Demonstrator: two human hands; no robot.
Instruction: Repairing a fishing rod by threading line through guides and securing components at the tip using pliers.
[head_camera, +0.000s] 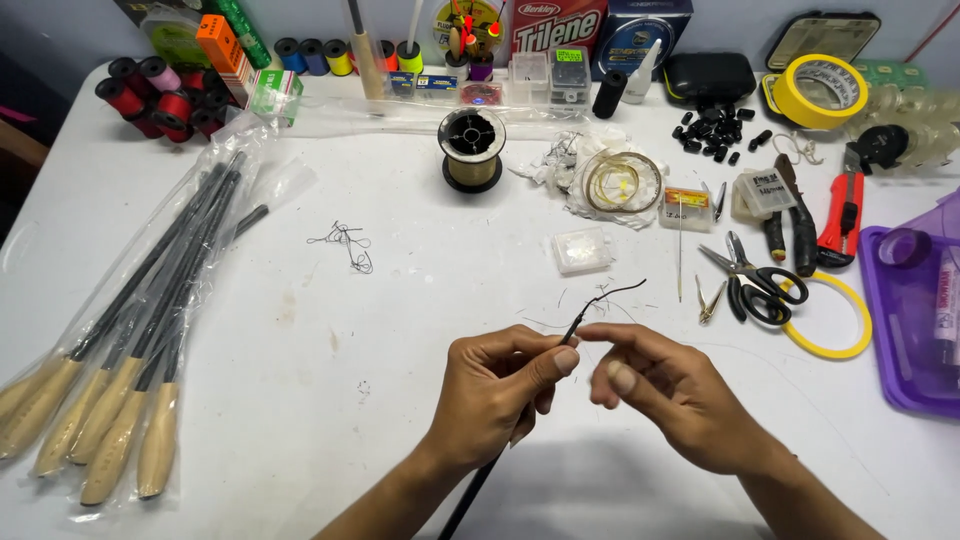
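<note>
The left hand (497, 385) was closed around a thin black rod (478, 480), thumb and forefinger pinching it near its tip, the shaft running back down under the palm toward the person. The right hand (665, 395) hung just beside it, loosely curled, its forefinger and thumb meeting at the rod's tip; whether they gripped anything fine there I could not tell. From that tip a dark wire (612, 293) curved up and away over the white worktop (400, 330).

Beyond the right hand lay black-handled scissors (757, 285) on a yellow ring (840, 325), with a small clear plastic box (583, 249) a little further off. Further right sat a purple tray (905, 330). Well off to the left of the left hand lay a bundle of bagged rods with pale wooden handles (110, 400). Past both hands, a small tangle of thin line (345, 243) lay on the worktop, then a spool of pale line (471, 150), and at the far edge red thread spools (160, 100) and a roll of yellow tape (822, 90).
</note>
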